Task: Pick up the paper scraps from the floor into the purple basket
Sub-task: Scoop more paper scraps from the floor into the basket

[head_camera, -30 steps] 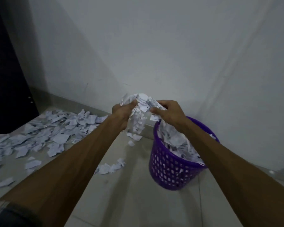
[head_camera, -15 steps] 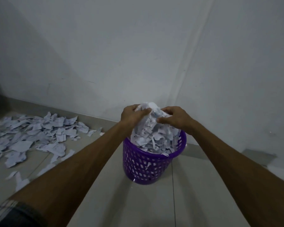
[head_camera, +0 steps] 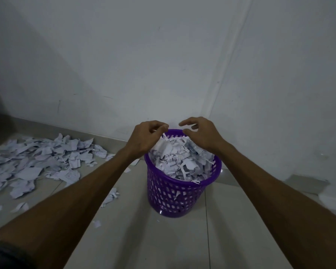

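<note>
Drop step: both hands over heaped purple basket [head_camera: 182, 183]. Left hand [head_camera: 147, 138] pinched a scrap; right hand [head_camera: 201, 135] hung with fingers apart. Main scrap pile [head_camera: 37, 160] lay far left on the floor; next, reach there

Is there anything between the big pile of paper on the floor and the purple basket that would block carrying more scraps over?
Nothing visible blocks it. Between the pile of scraps and the purple basket lies bare floor tile with only a few loose scraps.
</note>
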